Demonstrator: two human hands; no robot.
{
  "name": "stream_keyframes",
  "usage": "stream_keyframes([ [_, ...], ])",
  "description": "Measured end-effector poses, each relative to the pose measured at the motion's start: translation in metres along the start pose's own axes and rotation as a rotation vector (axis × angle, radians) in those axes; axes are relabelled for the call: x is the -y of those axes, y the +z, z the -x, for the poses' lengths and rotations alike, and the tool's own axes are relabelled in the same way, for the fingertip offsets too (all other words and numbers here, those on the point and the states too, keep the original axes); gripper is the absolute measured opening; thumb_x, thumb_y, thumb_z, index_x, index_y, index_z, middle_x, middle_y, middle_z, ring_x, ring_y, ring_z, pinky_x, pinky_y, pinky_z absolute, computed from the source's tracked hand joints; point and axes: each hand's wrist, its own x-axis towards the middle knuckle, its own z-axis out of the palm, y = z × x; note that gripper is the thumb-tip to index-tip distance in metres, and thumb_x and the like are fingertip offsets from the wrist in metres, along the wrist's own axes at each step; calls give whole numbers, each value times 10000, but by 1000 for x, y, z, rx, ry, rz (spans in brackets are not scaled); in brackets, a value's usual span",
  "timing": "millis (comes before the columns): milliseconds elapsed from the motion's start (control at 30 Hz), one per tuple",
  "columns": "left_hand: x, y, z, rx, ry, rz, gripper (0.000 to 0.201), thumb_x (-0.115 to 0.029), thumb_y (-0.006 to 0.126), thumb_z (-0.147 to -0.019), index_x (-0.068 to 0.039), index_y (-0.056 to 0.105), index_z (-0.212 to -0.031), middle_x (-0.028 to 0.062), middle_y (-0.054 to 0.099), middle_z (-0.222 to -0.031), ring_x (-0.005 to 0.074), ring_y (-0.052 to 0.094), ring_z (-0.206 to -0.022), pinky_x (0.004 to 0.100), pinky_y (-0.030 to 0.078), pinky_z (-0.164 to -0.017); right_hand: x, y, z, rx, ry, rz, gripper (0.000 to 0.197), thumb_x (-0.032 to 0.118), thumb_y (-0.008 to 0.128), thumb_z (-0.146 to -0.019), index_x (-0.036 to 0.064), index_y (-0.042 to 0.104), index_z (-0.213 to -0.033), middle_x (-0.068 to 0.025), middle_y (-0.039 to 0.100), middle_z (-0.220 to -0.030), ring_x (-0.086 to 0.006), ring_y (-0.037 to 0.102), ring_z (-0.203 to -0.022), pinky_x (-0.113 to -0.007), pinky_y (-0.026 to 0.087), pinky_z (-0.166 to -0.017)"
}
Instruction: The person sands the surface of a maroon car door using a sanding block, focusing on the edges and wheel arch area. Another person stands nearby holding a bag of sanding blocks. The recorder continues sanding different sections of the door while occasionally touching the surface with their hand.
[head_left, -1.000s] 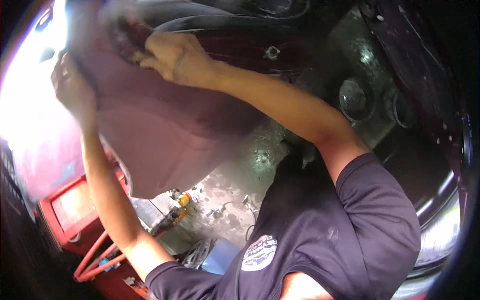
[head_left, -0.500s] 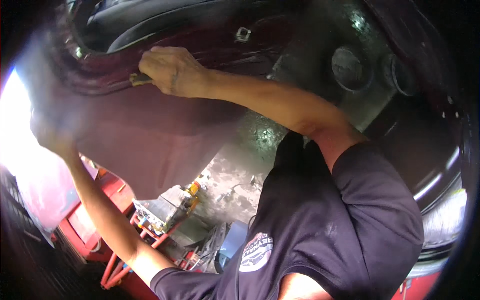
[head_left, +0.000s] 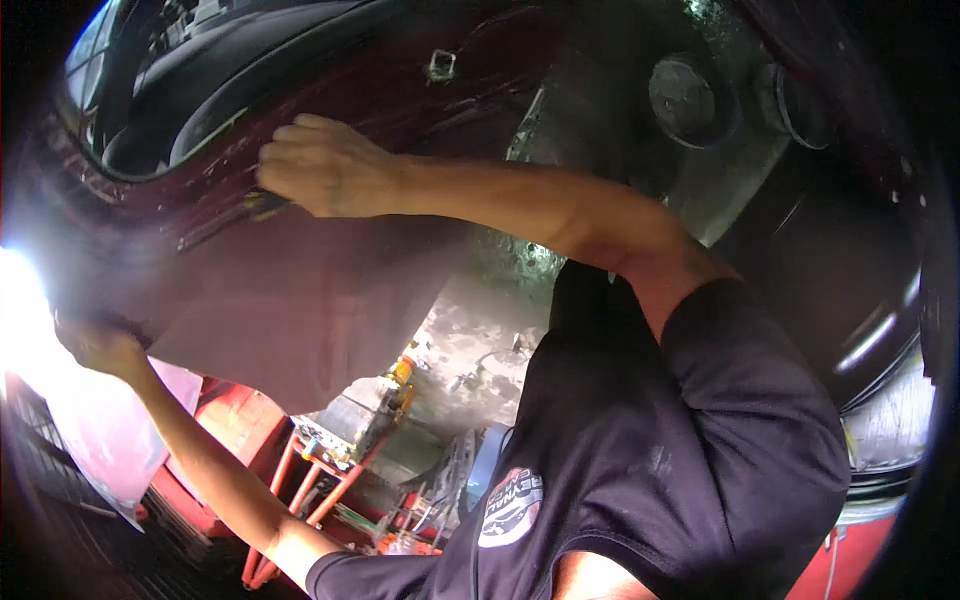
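Note:
My right hand [head_left: 322, 168] is closed in a fist around a dark tool with a yellowish end [head_left: 266, 205]. Most of that tool is hidden inside the fist, so its kind does not show. It lies close to the dark red car body edge [head_left: 215, 190]. Below hangs a dull brownish-red panel [head_left: 310, 310], broad and smooth. My left hand [head_left: 105, 347] is at the panel's left side, against strong glare. Its fingers are blurred and washed out, so their grip cannot be made out.
A red-legged stand [head_left: 285, 480] bearing a grimy box and small items stands below the panel. A pale pink body part [head_left: 110, 425] is at the lower left. Ahead, the car's opening shows a dark interior [head_left: 250, 75]. Grey speckled floor [head_left: 470, 340] shows beneath.
Both hands sit slightly lower in the picture, and the right hand is a little further left with the tool still in it. The car body and panel have shifted leftward in view.

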Motion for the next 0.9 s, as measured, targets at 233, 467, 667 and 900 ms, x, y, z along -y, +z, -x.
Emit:
stream_keyframes([
  [233, -26, -4, 0, -15, -352, 26, 615, -433, 311, -1104, 52, 649, -1271, 244, 639, -1315, 400, 606, -1212, 466, 459, -1053, -90, -73, 152, 169, 349, 128, 200, 109, 775, -785, 46, 605, -868, -101, 596, -859, -303, 627, -864, -455, 507, -785],
  [467, -58, -2, -14, 20, -95, 0, 619, -437, 319, -1092, 58, 639, -1284, 263, 636, -1301, 417, 602, -1208, 490, 463, -1044, -36, -44, 73, 133, 139, -59, 209, 50, 728, -758, 76, 628, -940, -68, 588, -910, -282, 596, -930, -432, 476, -861],
  [667, -26, -6, -1, 2, -187, -12, 623, -422, 327, -1063, 61, 620, -1324, 283, 627, -1323, 433, 605, -1212, 517, 477, -1033, -144, -98, 211, 279, 409, 228, 209, 8, 733, -775, 87, 630, -939, -97, 615, -939, -271, 622, -930, -449, 496, -823],
  [900, 24, -14, 20, 84, -334, -48, 617, -435, 328, -1088, 42, 658, -1298, 251, 639, -1309, 408, 610, -1188, 481, 463, -1036, -107, -122, 189, -65, 462, 447, 324, -56, 709, -798, 16, 666, -1111, -122, 652, -1071, -297, 622, -1017, -402, 535, -813],
])
